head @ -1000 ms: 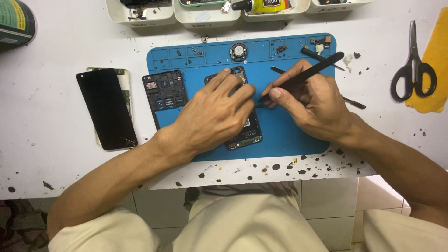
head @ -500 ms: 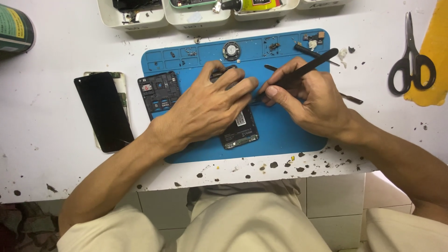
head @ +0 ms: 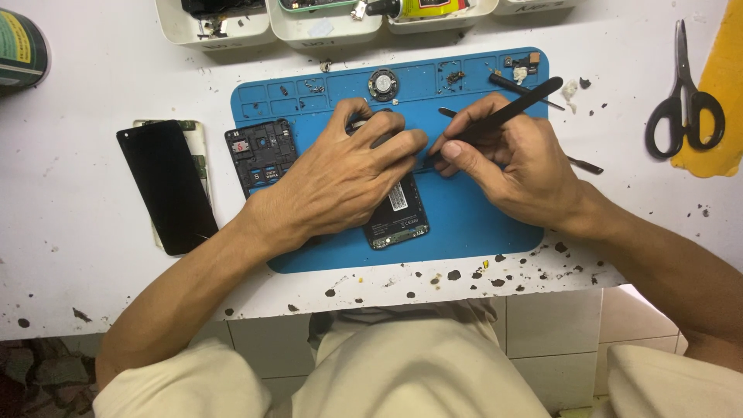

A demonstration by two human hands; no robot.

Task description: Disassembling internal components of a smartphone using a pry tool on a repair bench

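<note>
Left hand [head: 340,174]: lies palm down over the upper part of the opened phone [head: 396,209], fingers spread and pressing on it; the grip is flat rather than closed round anything.
Right hand [head: 515,159]: grip closed round black tweezers [head: 495,118], held between thumb and forefinger like a pen, with the tip pointing down-left towards the left fingertips.
Opened phone: dark body with its inside showing, lying in the middle of the blue mat [head: 472,220]; only its lower end is in sight below the left hand.
Blue mat: sits on the white surface [head: 93,85], reaching close to the near edge; small parts and a round speaker piece [head: 382,83] lie in the shallow pockets along its far side.
Black inner frame [head: 261,155]: on the left part of the mat, just beside the left hand.
Dark screen panel [head: 165,184]: off the mat, towards the left edge of the surface, resting on a pale piece.
Scissors [head: 685,101]: black-handled, towards the right edge, partly on a yellow cloth [head: 720,85].
White trays [head: 325,23]: in a row along the far edge, holding bits and a tube.
Green tin [head: 19,46]: at the far left corner.
Thin black tool [head: 584,164]: on the surface past the right hand, partly hidden by it.
Dark specks: scattered along the near edge.
</note>
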